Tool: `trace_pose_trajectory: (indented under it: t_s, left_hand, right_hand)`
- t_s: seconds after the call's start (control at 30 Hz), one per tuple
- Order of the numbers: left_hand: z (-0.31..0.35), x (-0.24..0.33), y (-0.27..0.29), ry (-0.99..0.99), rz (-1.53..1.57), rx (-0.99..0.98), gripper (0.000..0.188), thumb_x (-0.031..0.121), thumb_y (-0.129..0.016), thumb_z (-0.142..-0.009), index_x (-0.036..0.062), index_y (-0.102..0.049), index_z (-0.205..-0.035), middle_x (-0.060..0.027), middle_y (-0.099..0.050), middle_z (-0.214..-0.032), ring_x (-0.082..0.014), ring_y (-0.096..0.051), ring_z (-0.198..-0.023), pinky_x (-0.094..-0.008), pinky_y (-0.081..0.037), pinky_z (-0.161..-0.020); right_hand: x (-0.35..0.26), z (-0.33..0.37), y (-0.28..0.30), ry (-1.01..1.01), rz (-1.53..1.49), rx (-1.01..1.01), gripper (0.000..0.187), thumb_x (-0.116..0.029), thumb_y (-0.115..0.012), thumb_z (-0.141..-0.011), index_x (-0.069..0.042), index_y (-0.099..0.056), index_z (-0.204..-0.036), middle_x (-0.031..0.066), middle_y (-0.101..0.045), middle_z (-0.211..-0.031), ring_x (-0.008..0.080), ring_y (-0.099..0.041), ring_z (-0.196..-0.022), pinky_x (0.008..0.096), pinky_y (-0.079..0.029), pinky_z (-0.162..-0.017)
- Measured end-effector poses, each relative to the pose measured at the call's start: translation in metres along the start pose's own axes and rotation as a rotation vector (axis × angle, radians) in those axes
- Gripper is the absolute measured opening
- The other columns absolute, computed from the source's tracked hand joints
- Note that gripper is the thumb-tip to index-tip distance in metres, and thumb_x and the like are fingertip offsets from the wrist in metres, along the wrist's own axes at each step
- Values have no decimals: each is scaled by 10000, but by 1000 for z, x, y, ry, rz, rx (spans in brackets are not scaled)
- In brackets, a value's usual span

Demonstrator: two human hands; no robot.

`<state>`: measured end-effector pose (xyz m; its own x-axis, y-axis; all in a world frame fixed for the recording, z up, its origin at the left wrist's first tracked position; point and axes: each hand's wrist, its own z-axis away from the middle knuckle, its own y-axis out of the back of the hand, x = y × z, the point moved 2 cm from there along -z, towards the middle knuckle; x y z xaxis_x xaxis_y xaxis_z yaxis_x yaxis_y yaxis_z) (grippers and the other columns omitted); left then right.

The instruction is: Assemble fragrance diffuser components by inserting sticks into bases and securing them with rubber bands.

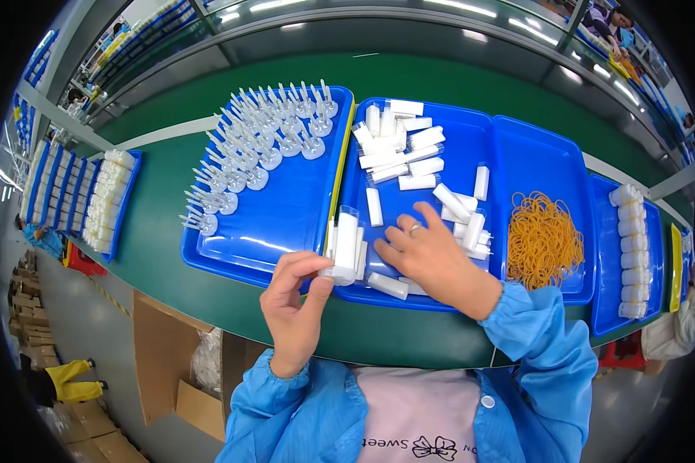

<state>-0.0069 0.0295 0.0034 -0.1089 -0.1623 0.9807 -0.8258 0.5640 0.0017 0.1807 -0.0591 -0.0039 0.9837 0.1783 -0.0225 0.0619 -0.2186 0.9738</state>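
My left hand [295,309] pinches white block-like pieces in clear plastic [346,243] between thumb and fingers, held upright at the near left corner of the middle blue tray [465,127]. My right hand [436,262] reaches over that tray with its fingers apart and bent downward, a ring on one of them. Nothing shows in its grip. Around its fingertips lie several loose white wrapped pieces [454,202]; others are heaped at the tray's far side. Whether the right fingers touch any piece is hard to see.
Left of the middle tray, a blue tray [293,212] carries several clear plastic stems [256,179] on round bases. Orange rubber bands [544,239] lie in the tray to the right [537,154]. White bundles [633,247] stand farther right, and an open cardboard box [158,363] sits below the table's left edge.
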Motion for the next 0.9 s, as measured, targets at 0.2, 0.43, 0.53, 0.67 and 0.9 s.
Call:
trace_pose_trajectory:
  t_s: [0.2, 0.43, 0.53, 0.67, 0.9]
  left_hand:
    - [5, 13, -2, -185, -264, -88, 164, -44, -662, -823, 10, -696, -975, -75, -603, -979, -159, -575, -892, -272, -458, -780]
    - [15, 27, -30, -493, -433, -296, 417, -81, -689, -604, 92, -738, -981, -39, -626, -889, -224, -584, -799, -309, -456, -674]
    - [15, 28, -38, -540, -412, -327, 422, -79, -682, -607, 92, -736, -989, -40, -627, -896, -220, -580, -794, -316, -454, -657]
    - [14, 34, -43, -502, -443, -327, 376, -81, -711, -607, 99, -749, -935, -41, -627, -865, -216, -582, -802, -311, -460, -686]
    - [15, 32, -45, -517, -439, -376, 348, -67, -715, -607, 101, -758, -908, -46, -631, -872, -221, -592, -769, -312, -471, -654]
  right_hand:
    - [25, 0, 16, -474, -806, 171, 287, -31, -616, -840, -51, -576, -1124, 70, -620, -979, 167, -613, -956, 338, -462, -907]
    - [50, 10, 35, -813, -1868, 448, 325, -147, -627, -917, -75, -481, -1199, 85, -630, -1010, 256, -669, -964, 346, -515, -877]
    - [39, 14, 39, -803, -1913, 394, 322, -134, -631, -921, -78, -482, -1201, 78, -632, -1026, 191, -649, -962, 325, -511, -859]
    - [20, 15, 44, -756, -1957, 323, 333, -117, -626, -927, -67, -472, -1218, 74, -629, -1021, 151, -642, -933, 290, -506, -837]
    - [30, 20, 41, -667, -1768, 280, 261, -155, -614, -942, -38, -538, -1163, 39, -616, -973, 98, -584, -929, 254, -460, -834]
